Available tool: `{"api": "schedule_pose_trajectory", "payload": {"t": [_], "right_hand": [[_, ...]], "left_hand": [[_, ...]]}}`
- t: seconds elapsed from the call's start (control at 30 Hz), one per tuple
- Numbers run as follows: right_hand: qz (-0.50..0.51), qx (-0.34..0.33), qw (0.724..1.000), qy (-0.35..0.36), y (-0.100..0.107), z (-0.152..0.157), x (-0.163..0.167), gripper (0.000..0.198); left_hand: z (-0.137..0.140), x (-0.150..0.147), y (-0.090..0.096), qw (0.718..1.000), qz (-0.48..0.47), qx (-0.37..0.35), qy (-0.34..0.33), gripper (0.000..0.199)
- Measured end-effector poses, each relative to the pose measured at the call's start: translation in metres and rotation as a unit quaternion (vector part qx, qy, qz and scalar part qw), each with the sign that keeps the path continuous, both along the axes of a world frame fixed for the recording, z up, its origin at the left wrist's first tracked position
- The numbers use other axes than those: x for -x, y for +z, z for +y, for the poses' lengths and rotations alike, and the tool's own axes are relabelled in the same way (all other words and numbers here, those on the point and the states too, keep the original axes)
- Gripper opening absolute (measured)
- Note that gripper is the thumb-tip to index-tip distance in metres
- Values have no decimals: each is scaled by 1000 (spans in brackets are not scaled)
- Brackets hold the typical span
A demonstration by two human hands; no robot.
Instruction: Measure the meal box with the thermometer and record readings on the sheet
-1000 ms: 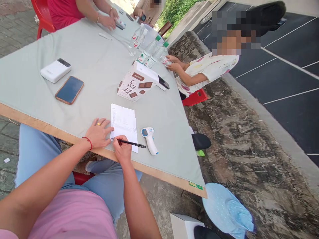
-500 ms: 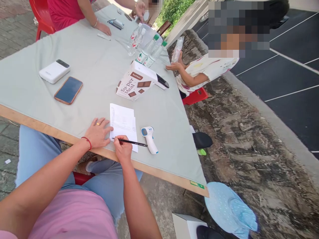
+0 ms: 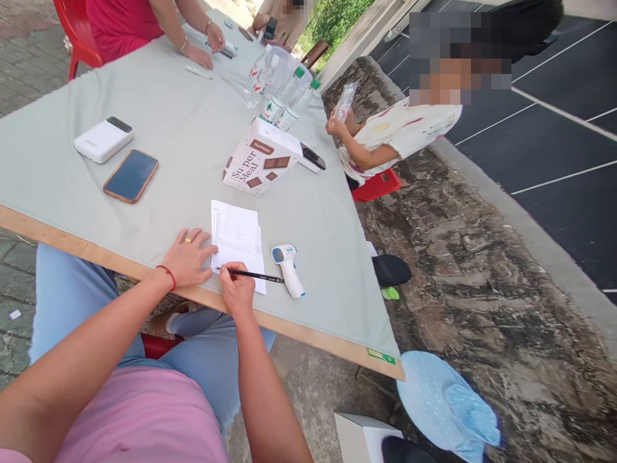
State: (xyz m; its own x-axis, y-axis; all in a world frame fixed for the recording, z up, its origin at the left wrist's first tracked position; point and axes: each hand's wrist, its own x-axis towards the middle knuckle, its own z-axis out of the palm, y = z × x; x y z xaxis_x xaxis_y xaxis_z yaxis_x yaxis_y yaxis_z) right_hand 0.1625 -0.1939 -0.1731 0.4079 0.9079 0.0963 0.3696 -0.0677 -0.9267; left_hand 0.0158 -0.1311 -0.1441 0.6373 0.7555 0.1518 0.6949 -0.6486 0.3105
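My right hand (image 3: 238, 288) is closed around a black pen (image 3: 263, 276), its tip at the lower left of a small stack of white paper sheets (image 3: 236, 225). Printed lines show on the top sheet. My left hand (image 3: 190, 257) lies flat with its fingers spread, the fingertips touching the left edge of the paper. Just right of the sheets rests a white and blue forehead thermometer (image 3: 289, 270), close to the back end of the pen. A white and brown "Super Meal" box (image 3: 260, 161) stands beyond the paper.
The cloth-covered table (image 3: 168, 116) also bears a phone (image 3: 131, 176), a white power bank (image 3: 103, 139) and several water bottles (image 3: 282, 96). One person in white (image 3: 380, 135) sits at the right, holding a clear package (image 3: 345, 103). Another in red (image 3: 125, 26) leans over the far left.
My hands, the pen and the paper keep nearly the same places. The person in red has drawn one hand back left. The person in white now grips the package with hands closer together.
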Motion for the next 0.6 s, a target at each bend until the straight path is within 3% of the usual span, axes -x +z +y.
{"api": "schedule_pose_trajectory", "payload": {"t": [0.6], "right_hand": [[-11,-1,1000,-3,-5,0,-2,22]], "left_hand": [[-1,0,3,1000,19,9,2,44]]}}
